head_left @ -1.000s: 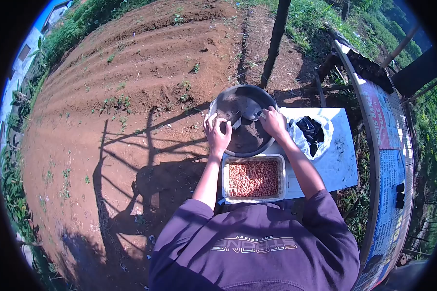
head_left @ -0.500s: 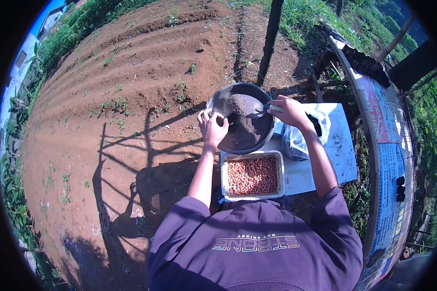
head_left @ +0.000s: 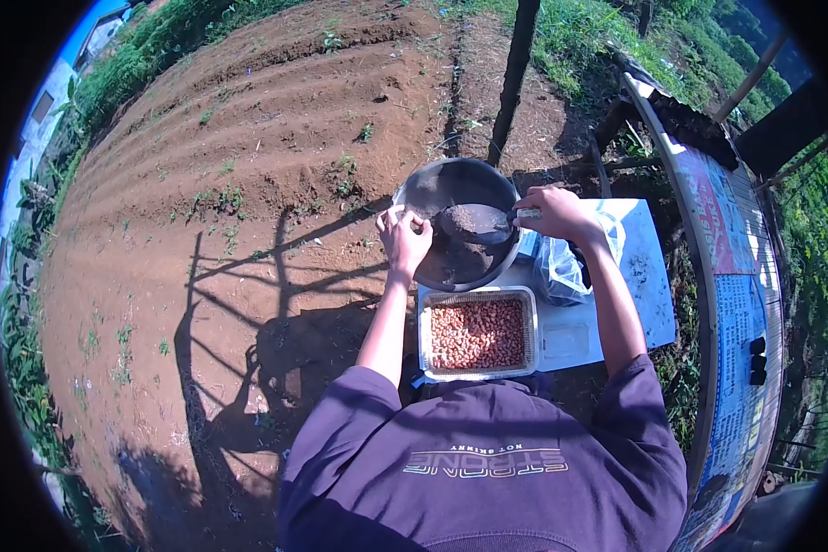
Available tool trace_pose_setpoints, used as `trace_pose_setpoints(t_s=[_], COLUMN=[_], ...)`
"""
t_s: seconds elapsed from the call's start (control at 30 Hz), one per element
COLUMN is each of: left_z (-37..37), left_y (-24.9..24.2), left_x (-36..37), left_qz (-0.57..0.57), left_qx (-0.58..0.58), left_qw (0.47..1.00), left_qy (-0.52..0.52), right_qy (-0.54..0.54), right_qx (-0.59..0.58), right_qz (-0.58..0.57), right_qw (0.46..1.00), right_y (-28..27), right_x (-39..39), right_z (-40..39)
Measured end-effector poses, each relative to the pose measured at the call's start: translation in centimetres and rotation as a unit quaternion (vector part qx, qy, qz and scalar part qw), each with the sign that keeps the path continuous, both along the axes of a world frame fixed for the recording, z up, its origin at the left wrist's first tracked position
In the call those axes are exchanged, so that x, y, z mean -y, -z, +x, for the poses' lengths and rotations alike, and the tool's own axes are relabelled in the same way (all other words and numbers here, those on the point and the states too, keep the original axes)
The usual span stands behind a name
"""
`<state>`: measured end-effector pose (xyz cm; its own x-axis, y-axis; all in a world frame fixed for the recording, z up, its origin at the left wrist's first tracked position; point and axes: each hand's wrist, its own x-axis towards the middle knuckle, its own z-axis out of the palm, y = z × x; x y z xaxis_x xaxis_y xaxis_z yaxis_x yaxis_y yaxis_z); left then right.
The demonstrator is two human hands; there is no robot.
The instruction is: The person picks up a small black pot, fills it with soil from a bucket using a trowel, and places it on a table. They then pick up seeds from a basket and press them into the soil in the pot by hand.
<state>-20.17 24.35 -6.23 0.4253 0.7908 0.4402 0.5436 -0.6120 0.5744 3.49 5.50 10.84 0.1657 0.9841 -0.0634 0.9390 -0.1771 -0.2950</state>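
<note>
My right hand (head_left: 554,213) is closed round the handle of a trowel (head_left: 477,224), whose blade carries some dark soil over the round black basin (head_left: 499,182). At the basin's left rim is my left hand (head_left: 405,241), its fingers curled in a pinch beside a small dark thing that I cannot make out. More dark soil (head_left: 455,264) lies in the bottom of the basin. Just below, a white rectangular basket (head_left: 531,340) holds many reddish-brown seeds or nuts (head_left: 477,333).
A pale table (head_left: 635,304) bears a clear plastic bag (head_left: 561,271) with something dark in it. A dark post (head_left: 513,83) rises behind the basin. On the right runs a wooden-edged panel (head_left: 741,322) with posters. Ridged brown earth (head_left: 276,120) spreads to the left.
The trowel's blade has come into full view, level over the middle of the basin with soil on it. My right hand has moved slightly to the right and down; my left hand has hardly moved.
</note>
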Motion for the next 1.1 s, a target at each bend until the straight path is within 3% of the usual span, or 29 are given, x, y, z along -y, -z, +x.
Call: trace_pose_setpoints(t_s=[0.57, 1.1], left_z=[0.5, -0.3], left_y=[2.4, 1.5], left_x=[-0.9, -0.5], left_qz=[-0.023, -0.012], left_qx=[0.045, 0.088], left_qw=[0.999, 0.996], left_qy=[0.001, 0.009], right_qy=[0.033, 0.042], right_qx=[0.027, 0.046], right_qz=[-0.075, -0.134], right_qw=[0.996, 0.989], right_y=[-3.2, -6.2], right_x=[-1.1, -2.8], right_z=[-2.3, -4.3])
